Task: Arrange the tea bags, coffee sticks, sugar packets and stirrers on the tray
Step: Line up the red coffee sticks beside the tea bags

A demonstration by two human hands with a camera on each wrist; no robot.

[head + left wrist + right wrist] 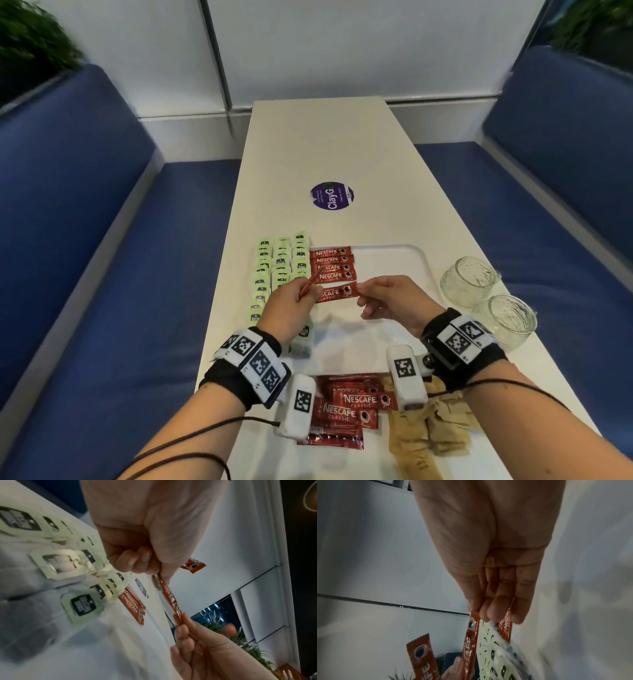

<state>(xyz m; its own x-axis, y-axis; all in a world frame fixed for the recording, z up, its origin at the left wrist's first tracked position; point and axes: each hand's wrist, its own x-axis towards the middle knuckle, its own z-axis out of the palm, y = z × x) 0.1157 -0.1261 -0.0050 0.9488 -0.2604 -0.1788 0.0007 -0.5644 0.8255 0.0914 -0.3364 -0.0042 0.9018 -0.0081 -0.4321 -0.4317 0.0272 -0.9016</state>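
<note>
The white tray holds three columns of green tea bags on its left and a column of red coffee sticks beside them. Above the tray one coffee stick is stretched between both hands. My left hand pinches its left end and also grips a second coffee stick, whose end shows behind the hand. My right hand pinches the right end. The second stick stands to the left in the right wrist view.
A loose pile of coffee sticks and brown sugar packets lie near the table's front edge. Two glass mugs stand right of the tray. A purple round sticker lies beyond it. Blue benches flank the table.
</note>
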